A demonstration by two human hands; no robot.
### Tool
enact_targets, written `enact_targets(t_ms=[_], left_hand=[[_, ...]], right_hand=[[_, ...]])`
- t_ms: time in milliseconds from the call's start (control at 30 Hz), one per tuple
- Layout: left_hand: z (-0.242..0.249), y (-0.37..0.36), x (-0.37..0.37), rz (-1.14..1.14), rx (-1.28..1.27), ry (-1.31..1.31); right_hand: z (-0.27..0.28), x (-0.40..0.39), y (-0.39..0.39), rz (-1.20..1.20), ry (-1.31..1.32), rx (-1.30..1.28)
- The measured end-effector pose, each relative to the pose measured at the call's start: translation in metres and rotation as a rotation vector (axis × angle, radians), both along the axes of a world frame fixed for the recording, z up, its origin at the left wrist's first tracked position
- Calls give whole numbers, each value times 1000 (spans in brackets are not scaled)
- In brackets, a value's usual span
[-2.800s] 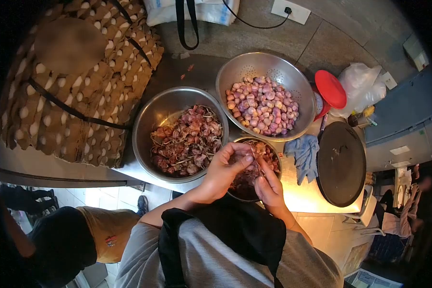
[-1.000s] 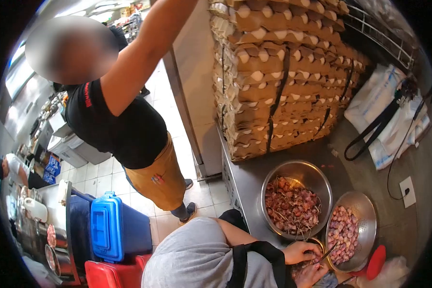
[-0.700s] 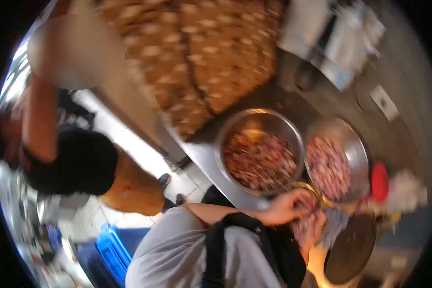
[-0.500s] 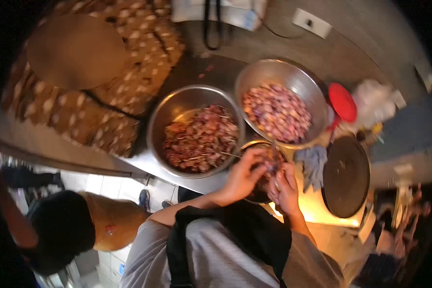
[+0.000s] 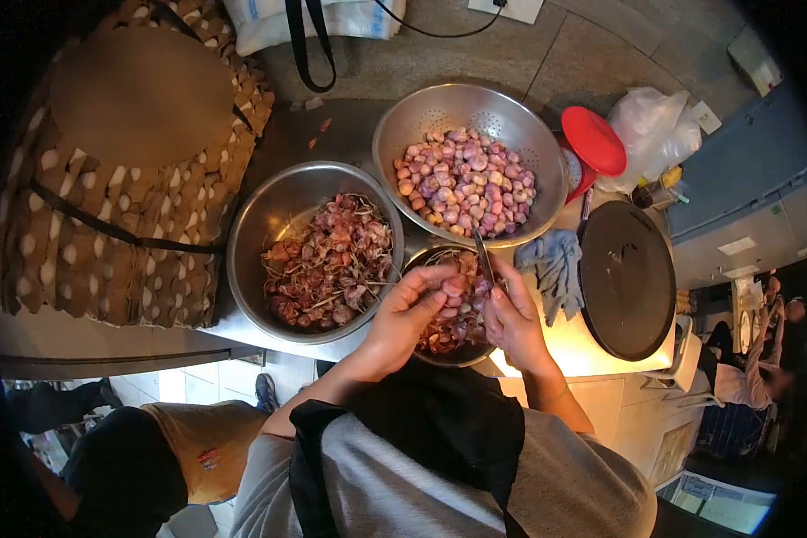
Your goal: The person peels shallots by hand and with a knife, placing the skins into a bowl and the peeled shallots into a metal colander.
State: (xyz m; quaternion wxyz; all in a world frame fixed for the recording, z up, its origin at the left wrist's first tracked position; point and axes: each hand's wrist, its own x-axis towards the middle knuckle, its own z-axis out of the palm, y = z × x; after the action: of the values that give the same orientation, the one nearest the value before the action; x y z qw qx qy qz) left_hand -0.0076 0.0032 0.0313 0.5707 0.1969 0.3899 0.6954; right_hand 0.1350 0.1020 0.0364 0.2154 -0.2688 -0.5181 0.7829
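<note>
My left hand (image 5: pixel 402 316) is closed, pinching a pinkish shallot (image 5: pixel 455 285) between thumb and fingers. My right hand (image 5: pixel 518 325) grips a small knife (image 5: pixel 483 258), its blade pointing up and away from me. Both hands are over a smaller metal bowl (image 5: pixel 457 362) with shallot skins (image 5: pixel 439 337) in it. Left of them stands a large steel bowl (image 5: pixel 247 285) of unpeeled shallots (image 5: pixel 327 278) with stringy roots and loose skins. Beyond my hands, a perforated steel colander (image 5: pixel 547 152) holds peeled shallots (image 5: pixel 466 179).
Right of the bowls are a grey glove (image 5: pixel 554 269), a round dark lid or tray (image 5: pixel 628 282), a red dish (image 5: pixel 594 141) and a clear plastic bag (image 5: pixel 653 130). Strapped egg trays (image 5: pixel 125 242) are stacked at left. Another person (image 5: pixel 134 448) stands at lower left.
My view has turned, so the bowls sit further left and higher. My hands have come slightly apart, and the knife blade and shallot now show clearly.
</note>
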Motion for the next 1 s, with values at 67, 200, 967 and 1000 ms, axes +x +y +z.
enact_targets(t_ms=[67,200,967,1000], left_hand=[[-2,2,-2,14,18,-72],[-7,5,1,93,34,-118],[-11,13,0,116,8,463],[-9,12,0,98,18,492]], right_hand=[[0,5,-6,65,3,-82],[-2,5,-19,151,75,-113],[-11,14,-12,133,30,-16],[-9,13,-12,137,16,-45]])
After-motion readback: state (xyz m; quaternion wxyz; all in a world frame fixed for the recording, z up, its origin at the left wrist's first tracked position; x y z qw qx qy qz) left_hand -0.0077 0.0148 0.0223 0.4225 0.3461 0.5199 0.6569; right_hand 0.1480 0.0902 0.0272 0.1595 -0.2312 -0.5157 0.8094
